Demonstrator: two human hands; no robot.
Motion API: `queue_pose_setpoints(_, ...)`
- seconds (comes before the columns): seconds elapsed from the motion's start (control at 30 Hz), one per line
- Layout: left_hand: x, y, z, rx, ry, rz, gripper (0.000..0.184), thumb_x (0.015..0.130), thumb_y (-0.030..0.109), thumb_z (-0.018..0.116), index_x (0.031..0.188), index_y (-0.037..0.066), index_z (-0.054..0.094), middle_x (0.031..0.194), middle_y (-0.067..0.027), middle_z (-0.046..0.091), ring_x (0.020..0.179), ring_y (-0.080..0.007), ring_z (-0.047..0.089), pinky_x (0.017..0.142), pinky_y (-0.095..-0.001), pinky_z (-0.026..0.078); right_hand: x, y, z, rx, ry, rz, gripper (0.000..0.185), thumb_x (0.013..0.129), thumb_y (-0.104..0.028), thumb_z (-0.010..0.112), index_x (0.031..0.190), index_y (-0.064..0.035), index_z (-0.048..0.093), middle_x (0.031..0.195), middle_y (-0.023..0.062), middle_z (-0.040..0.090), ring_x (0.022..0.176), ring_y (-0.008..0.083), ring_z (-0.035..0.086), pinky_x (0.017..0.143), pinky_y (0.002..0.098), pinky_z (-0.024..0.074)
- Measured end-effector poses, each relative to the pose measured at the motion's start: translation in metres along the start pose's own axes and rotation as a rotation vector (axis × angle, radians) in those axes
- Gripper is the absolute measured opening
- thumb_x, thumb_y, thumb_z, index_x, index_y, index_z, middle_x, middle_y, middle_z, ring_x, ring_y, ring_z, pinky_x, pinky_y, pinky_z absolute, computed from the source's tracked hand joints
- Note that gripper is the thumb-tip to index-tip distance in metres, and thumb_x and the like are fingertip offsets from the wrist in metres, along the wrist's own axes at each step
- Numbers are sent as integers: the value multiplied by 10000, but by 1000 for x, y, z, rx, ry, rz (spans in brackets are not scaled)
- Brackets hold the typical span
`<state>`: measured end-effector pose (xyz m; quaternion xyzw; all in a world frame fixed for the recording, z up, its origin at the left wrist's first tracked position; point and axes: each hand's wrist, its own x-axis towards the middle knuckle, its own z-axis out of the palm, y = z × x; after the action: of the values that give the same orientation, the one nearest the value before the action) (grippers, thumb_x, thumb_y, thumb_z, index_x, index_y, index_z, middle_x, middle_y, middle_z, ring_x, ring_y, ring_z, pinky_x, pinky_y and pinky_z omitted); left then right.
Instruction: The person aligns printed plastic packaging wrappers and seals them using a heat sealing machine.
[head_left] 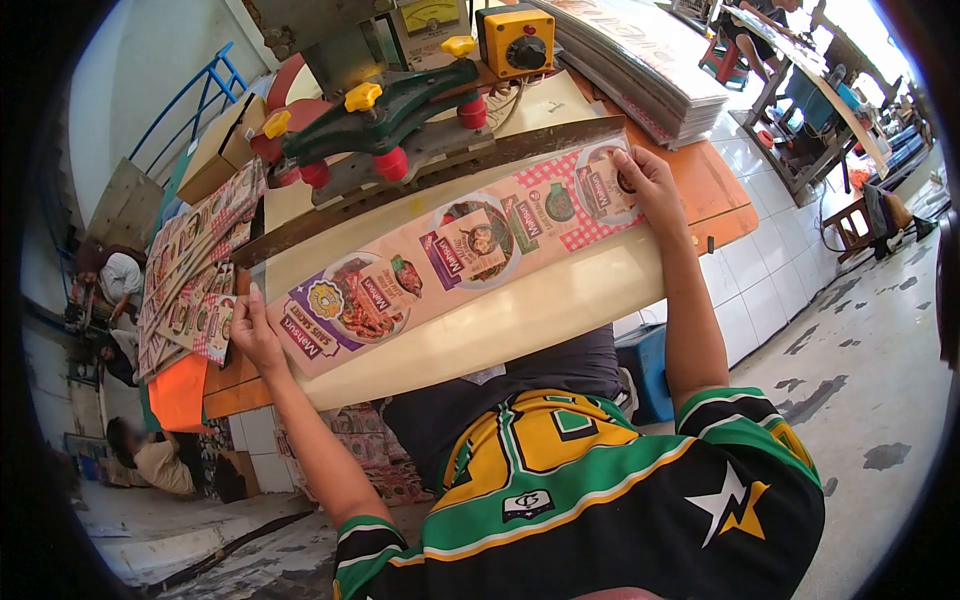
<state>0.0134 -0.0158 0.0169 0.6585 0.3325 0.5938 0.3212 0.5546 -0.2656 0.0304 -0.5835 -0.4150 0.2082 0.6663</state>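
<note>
A long printed plastic banner strip (pixel 420 262) with food pictures and "Mahsuri" labels stretches between my two hands. My left hand (pixel 258 335) pinches its lower left end, thumb on top. At the upper right end, my right hand (pixel 648 190) grips the corner between thumb and fingers. Beneath the strip is a cream sheet (pixel 540 310) that curves over the table's front edge. Just beyond the strip stands a press machine with a dark green clamp bar (pixel 385 125), yellow knobs and red feet.
Printed strips (pixel 195 250) lie piled on the left beside an orange piece (pixel 178 395). A yellow control box (pixel 515 40) sits behind the press. Flat sheets (pixel 640 70) are stacked at the back right. A blue container (pixel 645 370) stands below the table (pixel 715 200). Other people are in the background.
</note>
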Motion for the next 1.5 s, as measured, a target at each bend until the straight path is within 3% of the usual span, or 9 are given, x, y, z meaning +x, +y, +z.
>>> queue_pose_setpoints(0.1, 2, -10, -6, 87, -15, 11, 320, 1055, 188, 578, 768, 66, 510, 730, 73, 482, 675, -25, 402, 613, -201, 366, 0, 0, -3, -14, -16, 0, 316, 1028, -324, 637, 954, -20, 682, 779, -64, 586, 669, -2, 462, 575, 185, 361)
queue_pose_setpoints(0.17, 4, -22, -9, 115, -35, -25, 339, 1045, 212, 601, 748, 64, 530, 674, 83, 434, 638, -14, 344, 559, -215, 278, -1, -1, -4, -34, -29, -4, 314, 1028, -324, 638, 958, -21, 682, 780, -64, 589, 673, -3, 469, 578, 182, 367)
queue_pose_setpoints(0.27, 2, -9, -1, 134, -59, -82, 358, 1036, 244, 622, 741, 64, 525, 659, 86, 403, 620, -20, 311, 543, -229, 256, -3, -8, -1, -43, -41, 41, 288, 1051, -290, 605, 928, -33, 652, 782, -87, 535, 682, -4, 426, 593, 192, 353)
queue_pose_setpoints(0.37, 4, -18, -4, 201, -57, -75, 378, 1022, 274, 646, 738, 60, 520, 643, 87, 384, 606, -25, 300, 535, -236, 247, -3, -5, 0, -11, -31, 53, 282, 1049, -280, 611, 905, -40, 643, 772, -88, 525, 673, -4, 416, 582, 190, 340)
queue_pose_setpoints(0.43, 4, -15, -4, 216, -60, -83, 383, 1019, 282, 651, 738, 57, 522, 637, 88, 379, 605, -24, 301, 534, -237, 250, -2, -5, -2, -5, -43, 32, 297, 1027, -300, 640, 967, -12, 679, 817, -59, 614, 698, 2, 517, 590, 183, 410)
queue_pose_setpoints(0.7, 3, -11, -1, 201, -49, -78, 375, 1024, 284, 645, 745, 63, 529, 621, 91, 376, 594, -16, 309, 533, -221, 252, 0, 1, -5, -77, 1, -13, 309, 1026, -300, 644, 863, -38, 641, 748, -68, 559, 659, 0, 460, 561, 196, 372)
queue_pose_setpoints(0.97, 1, -8, 0, 23, -76, -154, 196, 1036, 230, 624, 1100, 78, 517, 737, -20, 676, 636, -5, 539, 549, -172, 366, -1, -1, -4, -93, 11, -2, 318, 1044, -303, 616, 830, -69, 611, 721, -91, 497, 642, -1, 399, 548, 200, 325)
queue_pose_setpoints(1.37, 2, -4, 7, -77, -50, -145, 147, 1047, 158, 584, 1142, 66, 522, 758, -2, 659, 648, -5, 550, 560, -167, 378, 0, 2, -4, -76, 15, -79, 297, 1042, -298, 622, 873, -54, 637, 755, -85, 541, 662, 1, 429, 568, 197, 344)
queue_pose_setpoints(1.5, 3, -5, 2, -51, -67, -127, 139, 1046, 154, 585, 1136, 64, 532, 750, 12, 648, 646, -5, 537, 570, -159, 374, -1, -2, -1, -66, 43, -72, 332, 1029, -296, 643, 802, -58, 599, 709, -87, 499, 649, 7, 413, 554, 208, 330)
